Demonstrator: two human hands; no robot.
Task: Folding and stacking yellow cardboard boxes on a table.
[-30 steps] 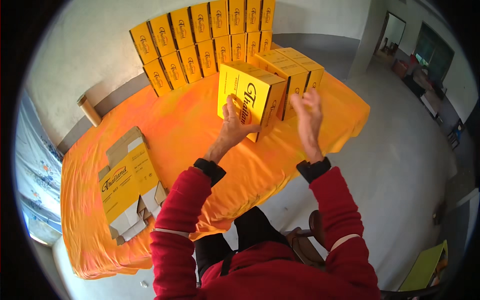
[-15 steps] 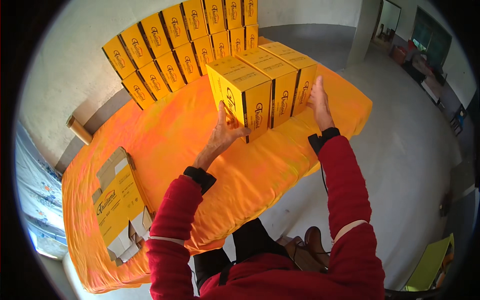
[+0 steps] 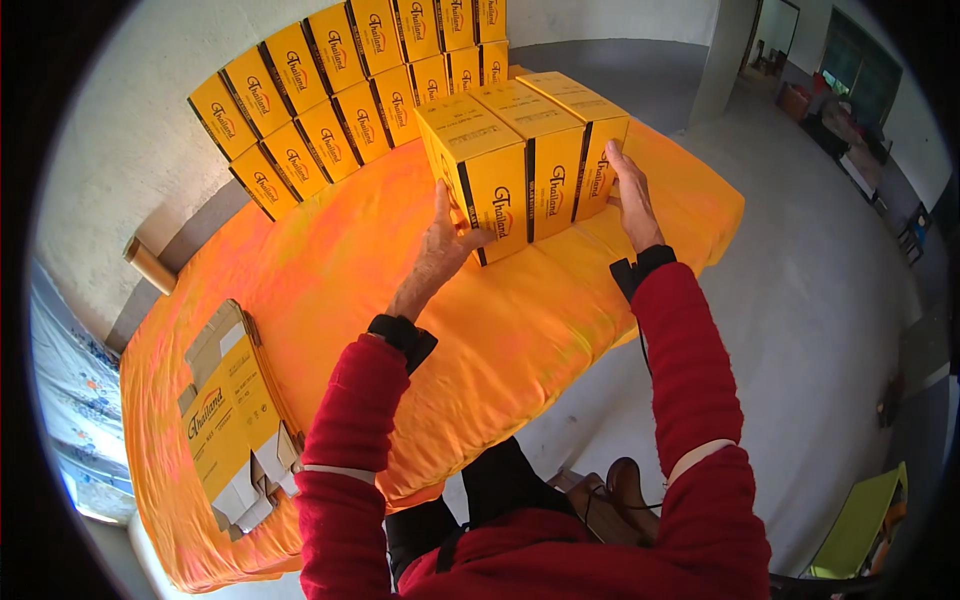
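Three yellow cardboard boxes stand upright, side by side in a row: a left box (image 3: 460,125), a middle box (image 3: 552,185) and a right box (image 3: 580,100). My left hand (image 3: 437,255) clasps the near corner of the left box, with its thumb on the front face and its fingers along the left side, partly hidden. Against the front right edge of the right box lies my right hand (image 3: 634,200), fingers stretched upward. The row is pressed between both hands. Its boxes rest on an orange cloth (image 3: 330,260) that covers the table.
Matching yellow boxes (image 3: 355,120) are stacked two high along the wall behind. Flattened cartons (image 3: 225,400) lie at the table's left, beside my left forearm. A cardboard tube (image 3: 150,266) stands by the far left edge. Brown shoes (image 3: 627,490) are on the floor below.
The row of three boxes has shifted slightly away from me with both hands on it. The boxes now sit closer together, their front faces more in line. The view has shifted a little.
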